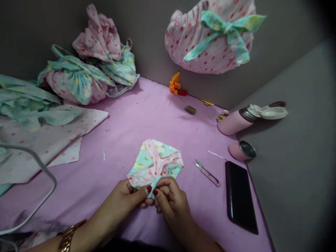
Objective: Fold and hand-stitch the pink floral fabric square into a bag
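Left hand (126, 196): grip pinched together on the near edge of the folded fabric piece (156, 161), thumb on top, red nails showing; gold bracelet (67, 237) at the wrist.
Right hand (170, 200): grip also clamped on that near edge, fingertips touching the left hand's.
Folded fabric piece: pink dotted and mint floral panels, lying flat near the front middle of the tabletop (126, 122), near edge lifted slightly by both hands.
Tabletop: covered in lilac cloth.
Thread snips (207, 172): just right of the fabric piece, apart from it.
Phone (240, 197): dark, face up, right of the snips.
Pink flask (236, 120): on its side at the right edge; its cup (242, 150) lies close by.
Fabric bundles (86, 71): far left corner, tied shut.
Hanging bundle (212, 35): on the back wall, mint bow.
Loose cloth (39, 133): spread at left.
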Tool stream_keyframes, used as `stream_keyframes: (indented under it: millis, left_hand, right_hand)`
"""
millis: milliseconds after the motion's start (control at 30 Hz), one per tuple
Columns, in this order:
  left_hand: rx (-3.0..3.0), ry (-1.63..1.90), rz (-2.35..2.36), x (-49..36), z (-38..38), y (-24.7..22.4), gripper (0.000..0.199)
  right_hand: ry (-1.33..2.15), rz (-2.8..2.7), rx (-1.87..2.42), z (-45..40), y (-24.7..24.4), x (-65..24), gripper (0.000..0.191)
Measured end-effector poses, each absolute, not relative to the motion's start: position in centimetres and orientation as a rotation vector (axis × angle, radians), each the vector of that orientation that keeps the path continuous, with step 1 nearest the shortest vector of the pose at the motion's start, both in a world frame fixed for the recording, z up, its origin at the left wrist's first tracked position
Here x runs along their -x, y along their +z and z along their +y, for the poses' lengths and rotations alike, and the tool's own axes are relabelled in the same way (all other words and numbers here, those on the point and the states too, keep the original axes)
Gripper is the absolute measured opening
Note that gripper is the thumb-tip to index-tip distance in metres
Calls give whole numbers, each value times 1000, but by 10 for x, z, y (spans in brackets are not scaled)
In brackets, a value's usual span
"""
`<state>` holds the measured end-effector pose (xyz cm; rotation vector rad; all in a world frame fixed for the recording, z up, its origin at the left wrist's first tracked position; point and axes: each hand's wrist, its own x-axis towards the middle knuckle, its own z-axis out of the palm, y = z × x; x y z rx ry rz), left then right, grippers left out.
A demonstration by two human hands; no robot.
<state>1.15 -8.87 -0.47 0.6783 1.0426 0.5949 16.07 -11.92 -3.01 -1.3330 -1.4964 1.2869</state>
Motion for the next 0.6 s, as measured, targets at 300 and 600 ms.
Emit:
stream_keyframes:
  millis: [300,600]
  left_hand:
    - [-574,611,1016,-11,-93,-7,8]
    - [-609,656,990,-11,-95,-15,11]
  right_hand:
    - [1237,-1530,1332,-121,-33,-162,8]
    - [618,-1933,1337,-119,-25,-161,12]
